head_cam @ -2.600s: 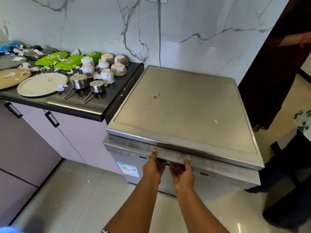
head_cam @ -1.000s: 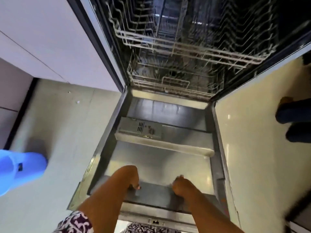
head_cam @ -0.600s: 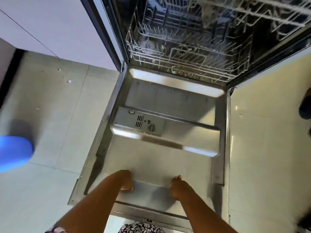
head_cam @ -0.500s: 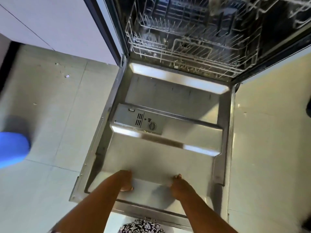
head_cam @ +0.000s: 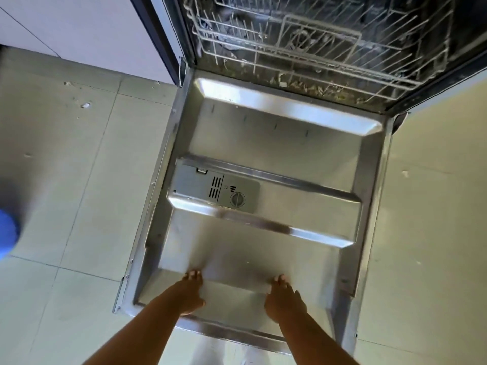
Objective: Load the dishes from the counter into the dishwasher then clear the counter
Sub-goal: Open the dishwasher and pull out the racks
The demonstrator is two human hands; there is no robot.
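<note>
Fingers [head_cam: 194, 275] of the left hand [head_cam: 191, 292] and right hand [head_cam: 285, 299] rest fairly straight on the dishwasher door [head_cam: 276, 143], lower centre, holding nothing; best to ease it down evenly.
</note>
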